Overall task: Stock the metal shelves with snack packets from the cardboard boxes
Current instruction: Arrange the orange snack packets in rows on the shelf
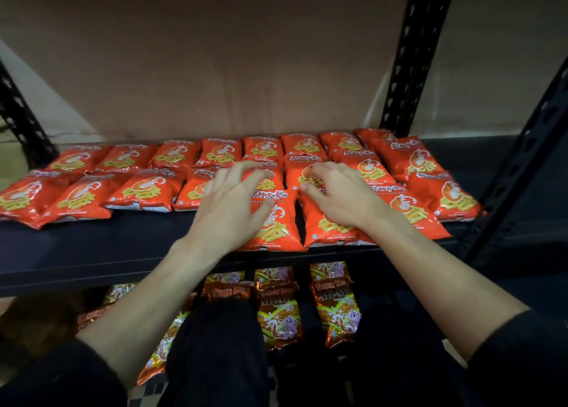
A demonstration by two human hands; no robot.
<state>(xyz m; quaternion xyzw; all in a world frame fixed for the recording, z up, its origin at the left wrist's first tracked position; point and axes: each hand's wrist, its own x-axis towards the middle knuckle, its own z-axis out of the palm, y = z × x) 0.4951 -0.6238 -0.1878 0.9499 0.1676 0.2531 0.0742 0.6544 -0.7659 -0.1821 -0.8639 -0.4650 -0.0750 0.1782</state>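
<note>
On the dark shelf [92,247], red packets [144,191] lie in rows. The left hand [227,203] rests, fingers spread, on the front middle packet [276,228]. The right hand [341,194] lies on the neighbour packet [324,228] just right of it, fingers loosely bent. Neither hand grips anything. Brown packets [278,314] lie on the level below.

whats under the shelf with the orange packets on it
Under the shelf, brown packets lie in rows on a lower level. The forearms and dark clothing cover many, so their full count is hidden.
</note>
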